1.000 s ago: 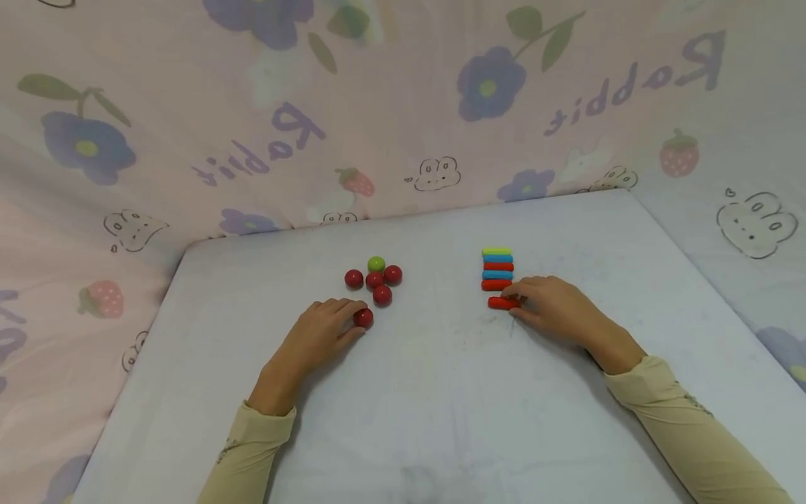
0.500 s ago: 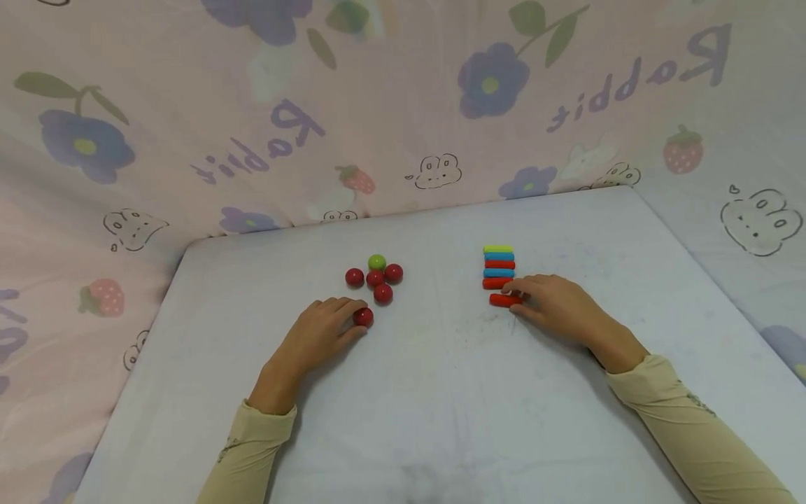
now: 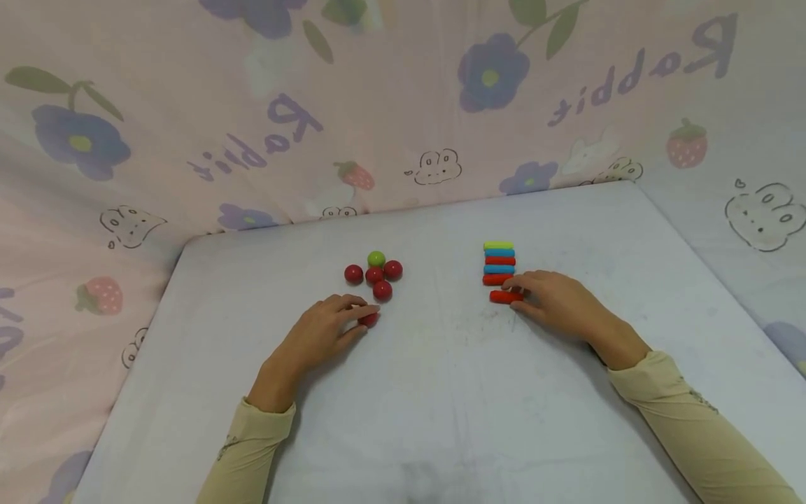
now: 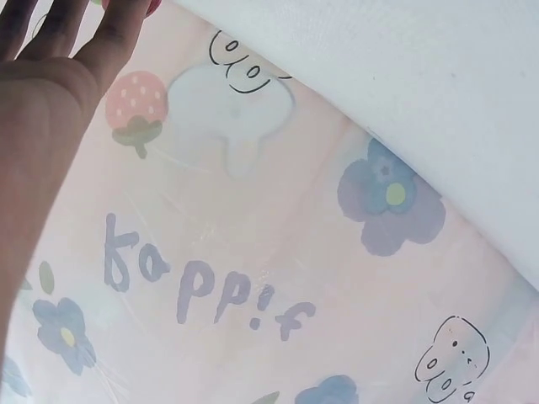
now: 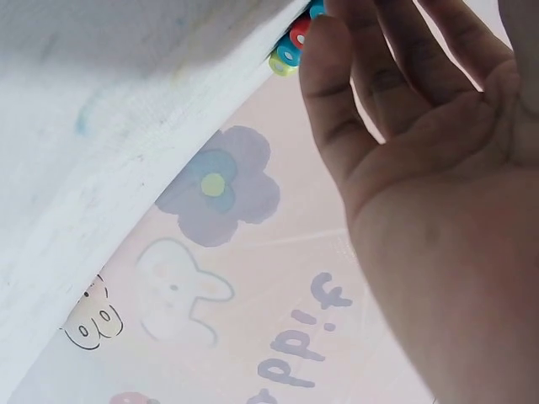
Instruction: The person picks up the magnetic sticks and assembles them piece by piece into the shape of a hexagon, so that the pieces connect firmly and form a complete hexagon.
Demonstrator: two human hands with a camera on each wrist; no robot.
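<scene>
On the left of the white table, my left hand (image 3: 321, 330) has its thumb and fingers about a glossy red ball (image 3: 369, 319); a finger lies across its top and partly hides it. Just beyond sits a cluster of red balls (image 3: 382, 290) with one green ball (image 3: 376, 260) at its back. My right hand (image 3: 557, 301) pinches the right end of a short red stick (image 3: 504, 297), which lies flat on the table. Behind that stick is a column of similar sticks: another red stick (image 3: 497, 279), blue sticks (image 3: 499, 269) and a yellow-green stick (image 3: 499, 246) farthest away.
The white tabletop (image 3: 415, 392) stretches between and in front of both hands. A pink cloth (image 3: 378, 105) printed with flowers, rabbits and strawberries hangs behind the table and along its sides.
A left finger has moved rightward over the red ball, which has shifted slightly right. My right hand stays at the front red stick. The head view has tilted slightly.
</scene>
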